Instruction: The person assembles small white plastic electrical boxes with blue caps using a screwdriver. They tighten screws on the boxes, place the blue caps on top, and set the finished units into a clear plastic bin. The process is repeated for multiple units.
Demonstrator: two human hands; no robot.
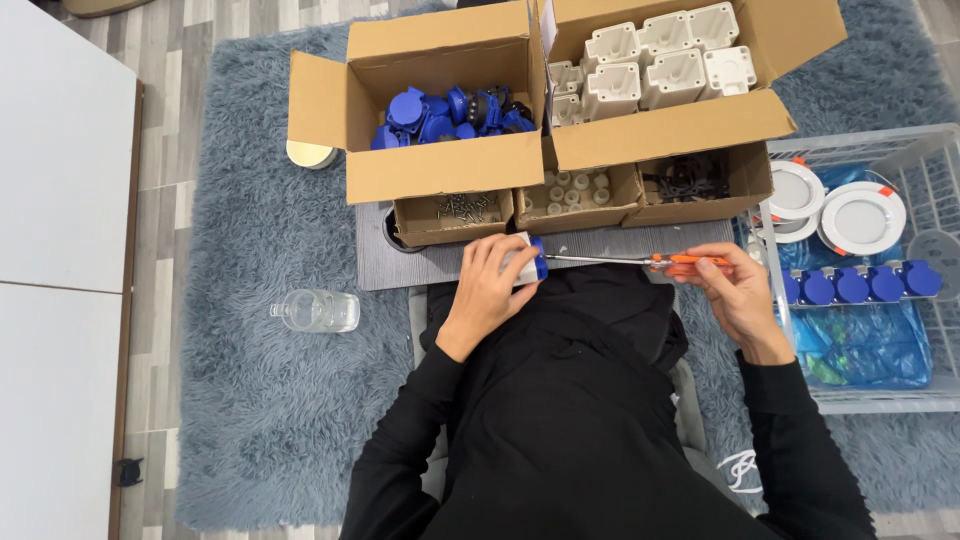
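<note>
Counts, placed from your grey board (420, 262). Behind it you have two large cardboard boxes (445, 180) and three small cardboard trays (455, 215). To its right, in the wire basket (940, 140), you have five blue socket caps (860, 285) in a row and three round white lamps (862, 218). To its left sits one clear glass jar (316, 310). Over its front edge you hold one orange-handled screwdriver (690, 260).

A shaggy grey-blue rug (270, 400) covers the wood floor. At its far edge stand two open cardboard boxes: one (440, 175) with blue socket covers (450, 112), one (660, 125) with white housings (660, 65). A small tray of screws (465, 208) sits before them. A clear glass jar (315, 311) lies near the rug's left side. A wire basket (935, 150) at the right edge holds round white lamps (862, 218).
</note>
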